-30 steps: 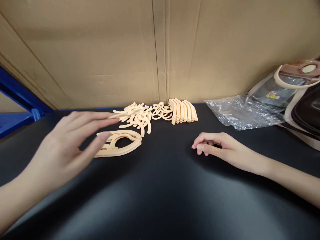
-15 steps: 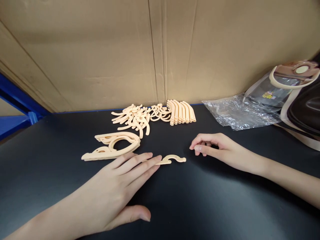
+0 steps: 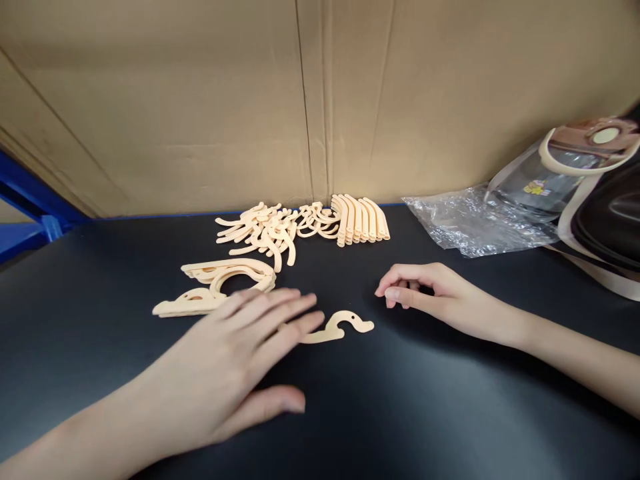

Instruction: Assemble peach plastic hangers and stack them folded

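Head cam, going left to right: blue metal frame at the edge, then a folded stack of beige hanger-shaped pieces by our left hand. That grip's wide, palm down, fingers stretched out; we can't tell if they press on anything. Behind it there's a messy pile of curved arms.

Now the key bit: one beige curved hook piece lies flat on the tabletop, long axis running roughly left-right. Its left end is under our left fingertips, so that hand's nearer; the curled right end points toward our right side.

Past a neat row of curved arms, our right hand rests near that curled end, slightly farther back. Its grip's narrow, loosely curled, nothing visible inside. Crinkly plastic bag and clear bottle far right.
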Action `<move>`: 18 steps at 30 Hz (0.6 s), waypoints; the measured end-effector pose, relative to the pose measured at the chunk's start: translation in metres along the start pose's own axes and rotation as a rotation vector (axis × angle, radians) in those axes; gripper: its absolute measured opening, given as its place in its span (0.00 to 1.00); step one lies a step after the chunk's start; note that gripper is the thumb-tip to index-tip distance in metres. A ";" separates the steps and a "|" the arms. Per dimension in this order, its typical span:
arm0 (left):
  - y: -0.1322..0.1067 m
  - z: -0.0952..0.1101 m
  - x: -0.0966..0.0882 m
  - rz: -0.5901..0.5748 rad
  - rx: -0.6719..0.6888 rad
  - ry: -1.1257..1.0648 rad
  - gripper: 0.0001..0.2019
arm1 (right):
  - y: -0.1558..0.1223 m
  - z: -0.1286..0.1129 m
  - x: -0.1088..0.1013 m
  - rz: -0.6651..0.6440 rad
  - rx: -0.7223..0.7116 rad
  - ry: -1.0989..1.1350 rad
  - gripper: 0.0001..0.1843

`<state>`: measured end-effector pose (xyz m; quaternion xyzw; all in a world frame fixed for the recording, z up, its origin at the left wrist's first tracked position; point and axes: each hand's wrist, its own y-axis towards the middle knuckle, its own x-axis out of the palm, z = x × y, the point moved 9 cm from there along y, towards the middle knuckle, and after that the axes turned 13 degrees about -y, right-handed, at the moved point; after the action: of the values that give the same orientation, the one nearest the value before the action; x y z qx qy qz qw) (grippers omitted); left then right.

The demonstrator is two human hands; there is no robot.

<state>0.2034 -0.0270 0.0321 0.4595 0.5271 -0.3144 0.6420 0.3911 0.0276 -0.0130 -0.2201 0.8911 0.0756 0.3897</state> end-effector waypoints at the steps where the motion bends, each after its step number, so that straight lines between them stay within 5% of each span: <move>1: 0.003 -0.007 -0.001 0.034 -0.047 0.061 0.26 | 0.000 0.000 0.000 -0.003 -0.002 0.003 0.19; 5: 0.014 -0.034 -0.002 0.096 -0.200 0.275 0.31 | 0.000 0.000 0.000 -0.010 -0.010 0.006 0.20; 10: 0.031 -0.055 0.010 0.066 -0.288 0.277 0.33 | -0.001 0.000 0.000 -0.012 -0.013 0.009 0.19; 18: 0.035 -0.054 0.024 0.059 -0.363 0.297 0.34 | -0.003 -0.005 0.000 -0.013 -0.020 -0.006 0.18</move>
<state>0.2195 0.0377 0.0165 0.3931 0.6501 -0.1245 0.6382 0.3889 0.0239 -0.0094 -0.2296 0.8877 0.0827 0.3905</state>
